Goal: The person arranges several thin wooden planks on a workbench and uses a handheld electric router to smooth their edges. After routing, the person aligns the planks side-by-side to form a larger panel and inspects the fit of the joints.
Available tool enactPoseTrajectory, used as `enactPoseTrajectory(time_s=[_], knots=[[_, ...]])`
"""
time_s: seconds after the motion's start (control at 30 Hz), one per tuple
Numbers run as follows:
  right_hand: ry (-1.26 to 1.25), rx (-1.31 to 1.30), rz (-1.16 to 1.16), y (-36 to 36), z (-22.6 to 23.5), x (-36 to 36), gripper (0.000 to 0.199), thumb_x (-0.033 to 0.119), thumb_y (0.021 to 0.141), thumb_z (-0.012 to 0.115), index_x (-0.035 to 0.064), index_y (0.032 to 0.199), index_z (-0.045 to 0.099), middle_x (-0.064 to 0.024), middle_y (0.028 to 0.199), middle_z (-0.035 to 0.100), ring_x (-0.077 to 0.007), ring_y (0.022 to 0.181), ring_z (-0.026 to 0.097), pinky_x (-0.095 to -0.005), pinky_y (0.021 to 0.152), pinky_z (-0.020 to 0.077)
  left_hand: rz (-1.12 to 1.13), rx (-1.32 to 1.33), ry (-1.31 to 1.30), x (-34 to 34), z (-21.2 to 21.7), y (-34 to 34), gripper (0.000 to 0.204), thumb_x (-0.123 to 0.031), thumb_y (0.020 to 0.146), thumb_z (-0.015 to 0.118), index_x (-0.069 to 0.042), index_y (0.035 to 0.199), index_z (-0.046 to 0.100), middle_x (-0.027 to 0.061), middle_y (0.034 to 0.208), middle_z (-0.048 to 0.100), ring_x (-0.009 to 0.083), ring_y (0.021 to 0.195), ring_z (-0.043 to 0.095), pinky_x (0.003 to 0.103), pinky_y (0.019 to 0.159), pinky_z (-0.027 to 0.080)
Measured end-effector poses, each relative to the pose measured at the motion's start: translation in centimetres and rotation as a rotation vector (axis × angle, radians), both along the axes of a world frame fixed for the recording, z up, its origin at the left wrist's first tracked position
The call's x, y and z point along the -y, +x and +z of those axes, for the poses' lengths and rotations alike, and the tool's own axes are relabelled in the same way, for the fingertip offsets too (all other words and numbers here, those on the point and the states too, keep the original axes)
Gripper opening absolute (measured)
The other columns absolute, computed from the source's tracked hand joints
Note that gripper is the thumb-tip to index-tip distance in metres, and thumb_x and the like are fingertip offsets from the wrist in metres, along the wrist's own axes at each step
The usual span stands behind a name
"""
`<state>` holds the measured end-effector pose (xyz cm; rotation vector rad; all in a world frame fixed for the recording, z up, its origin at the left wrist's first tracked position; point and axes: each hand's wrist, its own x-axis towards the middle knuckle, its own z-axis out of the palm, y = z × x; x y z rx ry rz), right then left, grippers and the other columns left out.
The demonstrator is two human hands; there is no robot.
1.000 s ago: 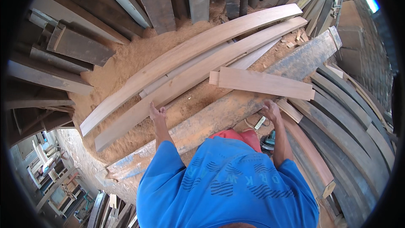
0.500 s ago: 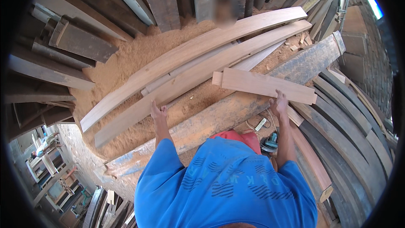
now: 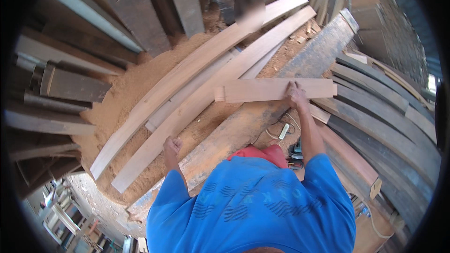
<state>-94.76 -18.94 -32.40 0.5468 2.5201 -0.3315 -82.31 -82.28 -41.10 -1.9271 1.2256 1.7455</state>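
A short, pale board [image 3: 262, 90] with a narrower tenon at each end lies across the worn, sawdust-covered beam [image 3: 211, 136]. My right hand [image 3: 295, 94] grips this board right of its middle, with fingers over its upper face. At the left, my left hand [image 3: 172, 147] is curled into a fist, and nothing shows in it. It is closest to a long, curved plank [image 3: 197, 107]; whether it touches anything there I cannot tell. A second long, curved plank [image 3: 154, 100] lies beyond, roughly alongside the first.
Sawdust [image 3: 119, 117] is heaped around the planks. Upright dark boards [image 3: 126, 14] line the back and left. Curved dark planks [image 3: 379, 107] are stacked at the right. A teal power tool [image 3: 295, 151] and a white power strip [image 3: 284, 131] with a cord lie below the short board.
The whole view has turned. My right hand has shifted from the short board's near edge onto its upper face. My left hand's fingers have curled in, and it has drawn closer to me.
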Motion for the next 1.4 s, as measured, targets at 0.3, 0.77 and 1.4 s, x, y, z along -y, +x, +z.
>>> enactPoseTrajectory(time_s=[0.3,0.77,1.4], knots=[[-0.107,-0.195,-0.083,8.3,1.4,5.1,0.041,0.024,0.085,0.065,0.0078,0.123,0.06,-0.0227,0.135,0.053,-0.0449,0.116,0.057,-0.0517,0.099,0.0482,-1.558,-0.716,-0.772,-25.3,7.6,-15.0,0.069,-0.039,0.081,0.075,0.001,0.133,0.051,0.0259,0.135,0.053,0.0397,0.131,0.045,0.049,0.11,0.036],[-0.334,0.002,-0.744,37.7,-2.0,5.1,0.034,0.03,0.079,0.059,-0.0009,0.089,0.071,-0.0238,0.087,0.069,-0.0394,0.089,0.068,-0.0502,0.076,0.0536,-2.56,-1.279,-0.957,-49.8,5.8,-18.8,0.119,-0.044,0.067,0.084,-0.004,0.157,0.017,0.0269,0.139,0.051,0.0438,0.125,0.053,0.056,0.107,0.038],[-0.352,-0.318,-1.113,50.2,-5.4,17.1,0.031,0.032,0.084,0.057,0.0067,0.093,0.073,-0.0209,0.094,0.071,-0.0388,0.089,0.068,-0.0476,0.079,0.0534,-2.844,-0.825,-1.268,-42.5,7.6,-9.5,0.119,-0.048,0.074,0.077,-0.017,0.16,-0.001,0.042,0.152,0.017,0.0564,0.14,0.024,0.061,0.115,0.022]])
